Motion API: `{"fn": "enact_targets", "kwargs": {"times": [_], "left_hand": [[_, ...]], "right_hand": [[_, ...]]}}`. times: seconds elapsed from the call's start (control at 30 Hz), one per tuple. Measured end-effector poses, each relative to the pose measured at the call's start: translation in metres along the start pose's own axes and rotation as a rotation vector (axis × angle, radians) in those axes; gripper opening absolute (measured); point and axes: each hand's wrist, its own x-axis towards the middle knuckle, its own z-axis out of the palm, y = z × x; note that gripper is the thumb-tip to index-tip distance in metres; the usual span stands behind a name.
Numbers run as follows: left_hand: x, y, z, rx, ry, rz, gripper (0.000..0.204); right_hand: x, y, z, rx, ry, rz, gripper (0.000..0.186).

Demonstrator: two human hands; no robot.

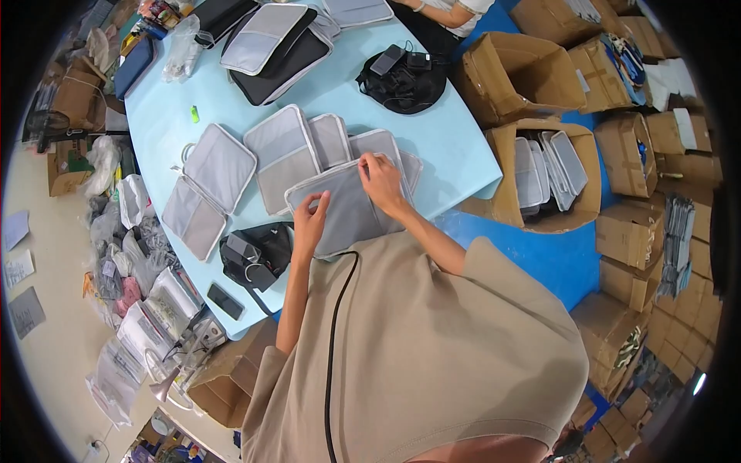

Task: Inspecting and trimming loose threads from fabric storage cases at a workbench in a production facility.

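Observation:
A grey zip case with pale edging (345,202) leans up in front of me at the table's near edge. My left hand (310,224) is closed in a pinch at its upper left edge. Higher up, my right hand (381,185) pinches the edge near its upper right corner. Behind it several similar grey cases (282,147) overlap on the table. An opened grey case (220,168) lies flat to the left, both halves spread. Next to my left forearm is a black bag (255,255) with dark boxy devices in it.
The light blue table (324,92) also holds a phone (225,301), a green object (194,114), stacked cases (270,46) and a black round bag (403,77). Another person's arm (440,14) shows at the far side. Cartons (517,69) stand right, one holding cases (552,170).

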Motion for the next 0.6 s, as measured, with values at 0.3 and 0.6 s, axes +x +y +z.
{"fn": "enact_targets", "kwargs": {"times": [0.3, 0.6], "left_hand": [[0.033, -0.009, 0.027, 0.016, -0.005, 0.077, 0.042], [0.045, -0.016, 0.037, -0.016, -0.019, 0.079, 0.044]], "right_hand": [[-0.007, 0.004, 0.004, 0.151, -0.01, 0.152, 0.015], [-0.01, -0.006, -0.003, 0.21, -0.015, 0.178, 0.014]]}}
